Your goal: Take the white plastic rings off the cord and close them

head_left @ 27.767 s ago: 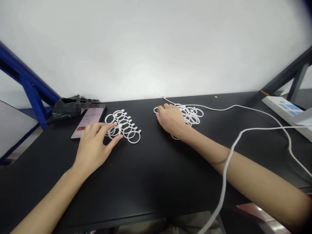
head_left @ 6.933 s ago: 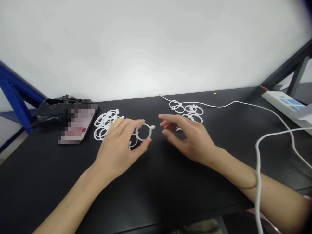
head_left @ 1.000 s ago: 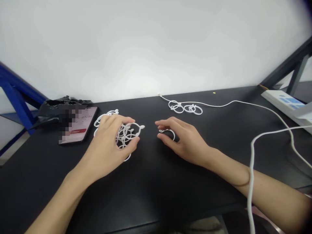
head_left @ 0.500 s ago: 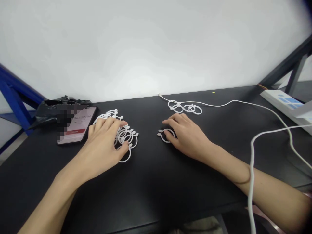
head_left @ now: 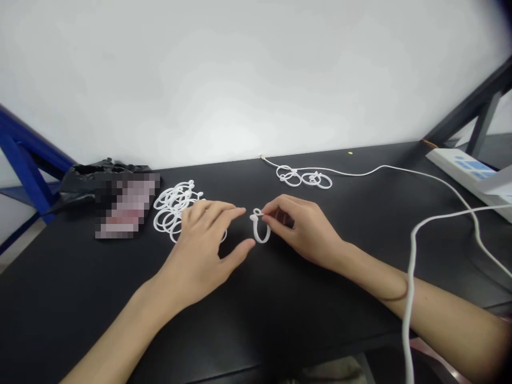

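Between the thumb and forefinger of my right hand [head_left: 306, 226] is a white plastic ring [head_left: 262, 234], tilted up off the black table, with a small loop at one end and a knob at the other. My left hand [head_left: 210, 240] reaches toward it with thumb and fingers spread, holding nothing and just short of touching the ring. Behind and beneath the left hand lies a heap of similar white rings [head_left: 170, 205], partly hidden by its fingers. Farther back, several more white rings [head_left: 316, 179] lie near the wall.
A blurred-out phone [head_left: 128, 208] lies at the left beside a crumpled black plastic bag [head_left: 86, 178]. One white cable [head_left: 384, 166] runs along the back; another crosses over my right forearm. A white box with blue patches [head_left: 464, 168] sits at the right edge.
My left hand has moved right, away from the heap toward the ring. My right hand has pinched the ring and raised it from lying flat to a tilted stance.
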A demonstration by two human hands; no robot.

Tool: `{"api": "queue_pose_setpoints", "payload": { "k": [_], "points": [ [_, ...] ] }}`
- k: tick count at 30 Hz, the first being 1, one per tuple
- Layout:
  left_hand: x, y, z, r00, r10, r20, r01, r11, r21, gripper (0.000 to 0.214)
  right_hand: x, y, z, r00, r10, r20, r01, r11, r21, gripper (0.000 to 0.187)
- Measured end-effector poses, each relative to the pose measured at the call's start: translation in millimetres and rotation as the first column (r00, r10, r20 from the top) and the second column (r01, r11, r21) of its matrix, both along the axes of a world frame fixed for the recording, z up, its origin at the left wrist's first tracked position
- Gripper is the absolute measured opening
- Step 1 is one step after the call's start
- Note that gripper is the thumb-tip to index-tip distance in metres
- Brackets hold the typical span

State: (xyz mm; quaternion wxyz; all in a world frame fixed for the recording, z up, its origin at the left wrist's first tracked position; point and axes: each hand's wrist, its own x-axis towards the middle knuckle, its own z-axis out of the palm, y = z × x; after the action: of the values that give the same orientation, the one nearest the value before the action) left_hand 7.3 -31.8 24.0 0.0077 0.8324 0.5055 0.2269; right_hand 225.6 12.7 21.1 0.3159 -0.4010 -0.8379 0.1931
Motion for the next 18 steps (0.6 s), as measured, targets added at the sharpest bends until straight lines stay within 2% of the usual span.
{"api": "queue_pose_setpoints", "payload": {
  "k": [3,7,13,15,18],
  "points": [
    [7.7,-3.5,-2.3,0.997,-0.071,0.035,0.072,0.997,-0.024,0.043,-3.9,-5.8,0.9,0.991,0.069,-0.114,-0.069,0.998,0.008,0.002],
    [12.5,-5.5,-0.3,0.986,-0.123,0.115,0.128,0.991,-0.039,0.051,-6.9,-10.3,0.6,0.981,0.084,-0.174,-0.072,0.995,0.073,0.005],
    [11.7,-5.2,5.8,0.965,-0.062,0.253,0.095,0.988,-0.121,0.042,-6.7,-10.4,3.7,0.974,0.127,-0.19,-0.084,0.972,0.219,0.007],
    [10.5,-4.1,6.0,0.969,-0.029,0.245,0.064,0.989,-0.135,0.039,-6.1,-11.6,6.8,0.974,0.132,-0.184,-0.091,0.972,0.215,0.013],
    [8.5,-1.8,3.9,0.984,0.005,0.18,0.007,0.998,-0.069,0.036,-5.5,-14.4,11.1,0.97,0.161,-0.182,-0.13,0.977,0.17,0.025]
  ]
}}
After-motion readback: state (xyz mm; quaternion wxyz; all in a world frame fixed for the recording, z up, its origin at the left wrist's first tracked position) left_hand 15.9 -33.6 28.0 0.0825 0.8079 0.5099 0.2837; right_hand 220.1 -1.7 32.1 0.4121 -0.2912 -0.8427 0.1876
